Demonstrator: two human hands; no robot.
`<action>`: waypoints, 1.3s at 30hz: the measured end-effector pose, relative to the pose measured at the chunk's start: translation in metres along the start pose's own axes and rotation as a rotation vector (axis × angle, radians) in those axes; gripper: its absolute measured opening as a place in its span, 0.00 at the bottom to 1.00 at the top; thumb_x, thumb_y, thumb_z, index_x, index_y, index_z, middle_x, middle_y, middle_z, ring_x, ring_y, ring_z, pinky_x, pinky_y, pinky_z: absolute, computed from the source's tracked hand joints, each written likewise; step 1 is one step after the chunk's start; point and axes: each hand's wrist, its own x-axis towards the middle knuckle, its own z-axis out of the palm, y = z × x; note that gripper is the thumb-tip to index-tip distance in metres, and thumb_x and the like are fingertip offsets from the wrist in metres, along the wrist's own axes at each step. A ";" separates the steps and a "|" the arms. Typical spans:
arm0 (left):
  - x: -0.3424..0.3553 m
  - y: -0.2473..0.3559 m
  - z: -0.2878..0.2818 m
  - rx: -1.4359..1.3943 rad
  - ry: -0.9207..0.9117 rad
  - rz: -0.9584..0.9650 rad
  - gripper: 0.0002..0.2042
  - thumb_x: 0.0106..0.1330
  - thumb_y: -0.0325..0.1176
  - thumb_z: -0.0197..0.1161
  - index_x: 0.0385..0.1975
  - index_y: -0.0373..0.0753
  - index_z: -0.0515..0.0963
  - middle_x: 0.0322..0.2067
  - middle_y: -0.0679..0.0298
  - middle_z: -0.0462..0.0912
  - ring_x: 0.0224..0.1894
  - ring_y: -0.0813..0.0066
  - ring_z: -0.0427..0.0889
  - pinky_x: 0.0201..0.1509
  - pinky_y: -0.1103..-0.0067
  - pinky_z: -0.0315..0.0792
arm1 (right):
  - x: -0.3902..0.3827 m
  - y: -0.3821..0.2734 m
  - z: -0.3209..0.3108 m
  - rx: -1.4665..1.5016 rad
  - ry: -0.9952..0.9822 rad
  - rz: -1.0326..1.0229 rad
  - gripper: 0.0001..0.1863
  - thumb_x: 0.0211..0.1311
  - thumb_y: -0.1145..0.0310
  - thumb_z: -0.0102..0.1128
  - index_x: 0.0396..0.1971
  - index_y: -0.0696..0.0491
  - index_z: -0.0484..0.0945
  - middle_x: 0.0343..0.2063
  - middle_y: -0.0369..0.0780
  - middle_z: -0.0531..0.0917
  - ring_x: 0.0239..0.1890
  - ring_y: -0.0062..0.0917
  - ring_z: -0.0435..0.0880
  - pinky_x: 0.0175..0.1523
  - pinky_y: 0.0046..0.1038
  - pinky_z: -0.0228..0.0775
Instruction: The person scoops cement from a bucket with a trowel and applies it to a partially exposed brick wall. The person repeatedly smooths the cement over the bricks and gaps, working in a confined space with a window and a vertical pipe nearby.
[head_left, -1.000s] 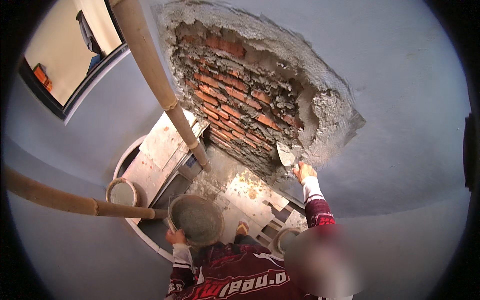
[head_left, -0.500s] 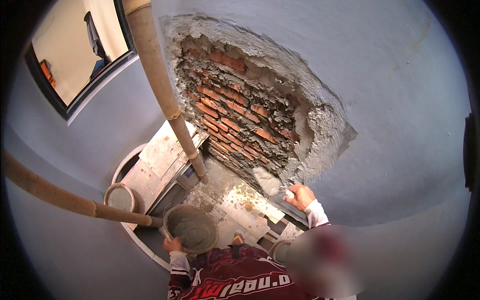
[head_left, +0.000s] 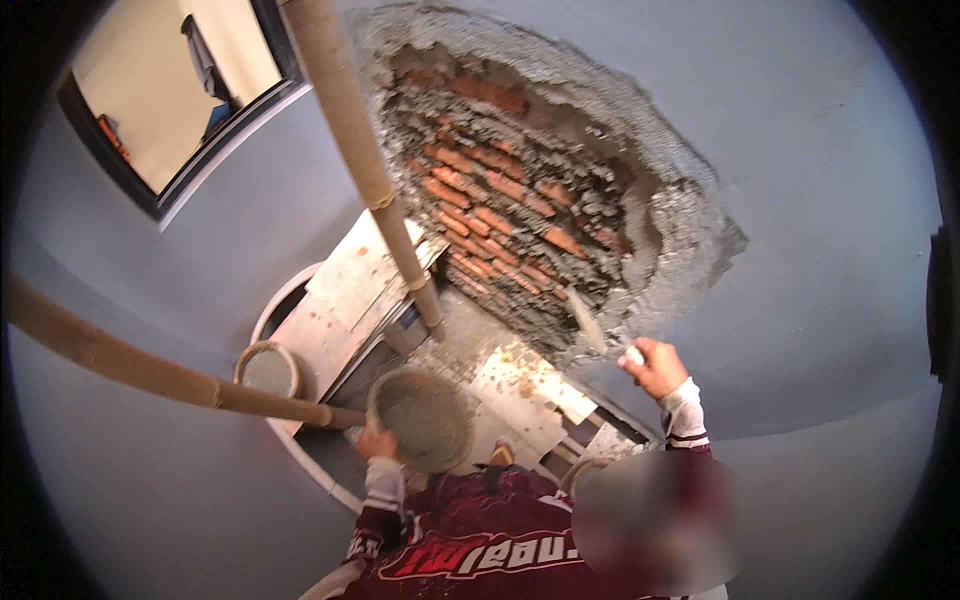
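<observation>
My left hand (head_left: 378,443) grips the rim of a round bucket (head_left: 425,425) of wet grey mortar, held in front of my body. My right hand (head_left: 657,368) is closed round the pale handle of a trowel (head_left: 585,320). The narrow blade points up and to the left, close against the lower right part of an exposed brick patch (head_left: 490,220). Rough grey mortar (head_left: 680,235) rings the bricks, and smears of it cover some of them. Whether the blade touches the wall I cannot tell.
One bamboo pole (head_left: 360,160) stands upright left of the patch; another (head_left: 150,360) slants in from the left. A second mortar bucket (head_left: 268,370) sits by stained boards (head_left: 345,275). More boards (head_left: 520,385) lie below the wall. A window opening (head_left: 170,90) is at upper left.
The trowel blade has turned from showing its broad face low on the wall to a narrower, upward angle. The whole scene has shifted right in view. My left hand stays on the bucket.
</observation>
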 end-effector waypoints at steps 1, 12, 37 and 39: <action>0.012 -0.028 0.017 -0.155 0.071 0.042 0.22 0.41 0.27 0.62 0.42 0.30 0.78 0.28 0.56 0.81 0.32 0.61 0.80 0.40 0.70 0.73 | 0.006 -0.004 0.031 -0.048 -0.063 -0.109 0.18 0.57 0.58 0.61 0.36 0.59 0.78 0.29 0.53 0.83 0.34 0.43 0.84 0.40 0.40 0.74; -0.009 0.154 -0.007 -0.376 -0.372 0.669 0.24 0.45 0.21 0.54 0.47 0.28 0.77 0.45 0.51 0.82 0.48 0.61 0.80 0.56 0.75 0.69 | 0.028 -0.125 0.248 -0.562 -0.389 -0.240 0.12 0.57 0.64 0.53 0.33 0.52 0.83 0.33 0.47 0.85 0.37 0.40 0.86 0.40 0.40 0.78; 0.018 0.086 0.060 -0.621 -0.327 0.233 0.24 0.43 0.19 0.57 0.46 0.29 0.78 0.38 0.58 0.82 0.40 0.71 0.80 0.49 0.77 0.72 | -0.006 -0.042 0.190 -0.309 -0.325 -0.133 0.15 0.57 0.55 0.56 0.37 0.49 0.75 0.28 0.47 0.83 0.35 0.46 0.82 0.40 0.45 0.72; -0.009 0.110 0.040 -0.695 -0.326 0.159 0.23 0.44 0.18 0.56 0.45 0.28 0.78 0.37 0.59 0.83 0.38 0.70 0.81 0.45 0.76 0.73 | -0.009 -0.044 0.162 -0.194 -0.367 -0.180 0.16 0.54 0.53 0.59 0.33 0.50 0.76 0.27 0.47 0.82 0.32 0.46 0.81 0.37 0.43 0.72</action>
